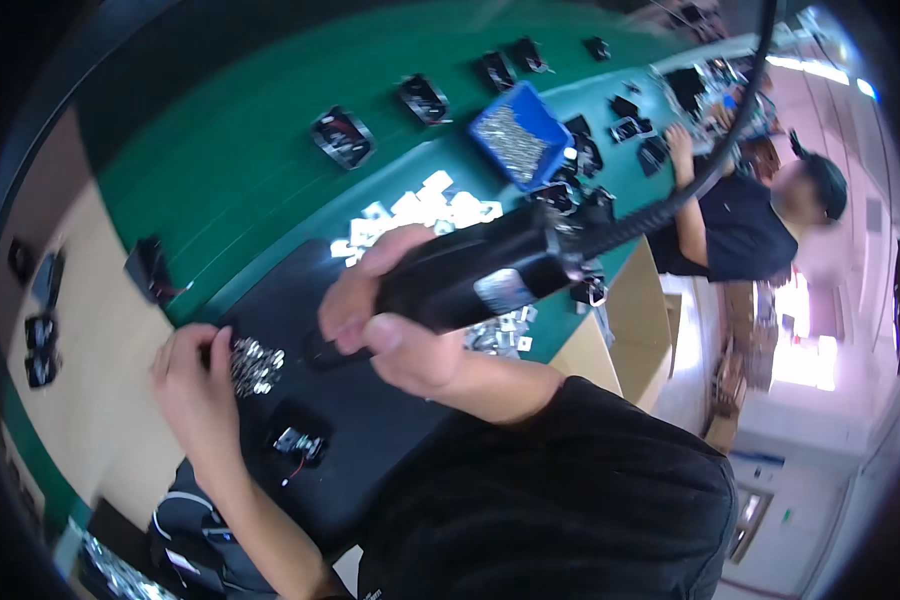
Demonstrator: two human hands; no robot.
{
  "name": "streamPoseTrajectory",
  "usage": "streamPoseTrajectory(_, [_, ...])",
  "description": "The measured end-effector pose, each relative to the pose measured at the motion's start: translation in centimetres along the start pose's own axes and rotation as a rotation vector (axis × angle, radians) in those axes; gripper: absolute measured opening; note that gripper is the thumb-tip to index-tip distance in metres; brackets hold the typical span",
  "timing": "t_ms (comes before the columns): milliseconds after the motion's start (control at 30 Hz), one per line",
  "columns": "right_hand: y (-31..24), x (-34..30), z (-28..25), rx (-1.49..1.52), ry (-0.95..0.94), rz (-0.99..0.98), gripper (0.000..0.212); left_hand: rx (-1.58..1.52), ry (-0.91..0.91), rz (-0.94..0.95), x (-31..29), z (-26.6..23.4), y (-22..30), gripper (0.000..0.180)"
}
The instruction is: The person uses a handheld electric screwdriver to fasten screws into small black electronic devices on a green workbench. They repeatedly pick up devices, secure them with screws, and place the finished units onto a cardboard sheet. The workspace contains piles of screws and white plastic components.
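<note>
My right hand is wrapped round a black electric screwdriver, a thick cylinder with a pale label and a heavy black cable at its rear. Its front end points down and left over the black mat. At the left edge of that mat, my left hand has its fingers bent and drawn together beside a pile of small shiny metal parts. Whatever lies between those fingertips is too small to see. Nearer to me rests a small black housing with electronics inside and a red wire.
White square pieces lie heaped beyond the mat. A blue bin of metal pins stands farther off. Black housings sit along the green bench. A co-worker is at the right. The cable runs overhead.
</note>
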State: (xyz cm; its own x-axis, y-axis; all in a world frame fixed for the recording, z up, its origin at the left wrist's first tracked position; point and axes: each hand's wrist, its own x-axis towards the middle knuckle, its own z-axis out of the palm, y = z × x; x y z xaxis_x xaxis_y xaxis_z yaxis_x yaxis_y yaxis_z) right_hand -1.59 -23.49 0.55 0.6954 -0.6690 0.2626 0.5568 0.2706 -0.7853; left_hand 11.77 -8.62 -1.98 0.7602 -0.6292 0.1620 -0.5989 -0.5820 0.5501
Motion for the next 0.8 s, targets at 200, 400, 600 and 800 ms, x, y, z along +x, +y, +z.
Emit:
streamPoseTrajectory(200, [-2.8, -0.8, -0.6, 0.175, 0.011, 0.08, 0.041, -0.551, -0.056, -0.133, -5.9, -0.8, 3.7, 0.008])
streamPoseTrajectory(400, [-6.1, -1.2, 1.3, 0.612, -0.142, 0.175, 0.047, -1.074, 0.212, -0.086, -12.4, 0.3, 3.6, 0.029])
streamPoseTrajectory(600, [-6.4, -1.7, 2.5, 0.574, -0.264, 0.152, 0.046, -1.147, 0.373, -0.371, -13.7, 0.1, 6.0, 0.048])
streamPoseTrajectory(800, [-5.2, -2.9, 2.8, 0.489, -0.33, 0.12, 0.036, -1.582, 0.295, -0.374, -15.1, 0.5, 5.2, 0.03])
